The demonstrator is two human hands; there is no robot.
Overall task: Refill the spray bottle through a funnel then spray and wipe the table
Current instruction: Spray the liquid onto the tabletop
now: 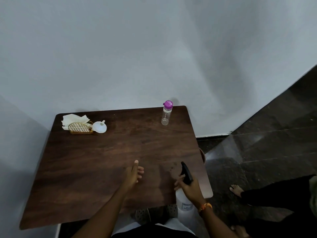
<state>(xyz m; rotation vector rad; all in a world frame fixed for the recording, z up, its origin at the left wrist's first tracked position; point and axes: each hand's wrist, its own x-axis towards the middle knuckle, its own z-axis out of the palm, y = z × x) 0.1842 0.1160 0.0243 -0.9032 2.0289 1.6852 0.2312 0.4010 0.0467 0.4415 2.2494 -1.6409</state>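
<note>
Nearest you, at about five o'clock on the table (106, 152), your right hand (192, 188) grasps the spray bottle (184, 198) by its neck, fingers curled round the black trigger head (187, 174), nozzle aimed away from you over the wood. The bottle hangs at the near right edge, its white body partly past the rim. Your left hand (134, 174) hovers at six o'clock, released, fingers loosely spread, holding nothing.

This looks like the spraying step, though the bottle's fill level cannot be told. To do it well, bring the bottle inward over the middle so the mist lands on the wood, not on the floor at your right. Keep the nozzle tilted slightly down and squeeze in short pulls, sweeping across.

Farther off, at ten o'clock, the white funnel (99, 127) lies just beside a small holder (80, 129) of tissues (73, 119); your free hand should fetch one for wiping. At one o'clock stands a clear bottle (166, 114) with a purple cap, upright near the far edge.
</note>
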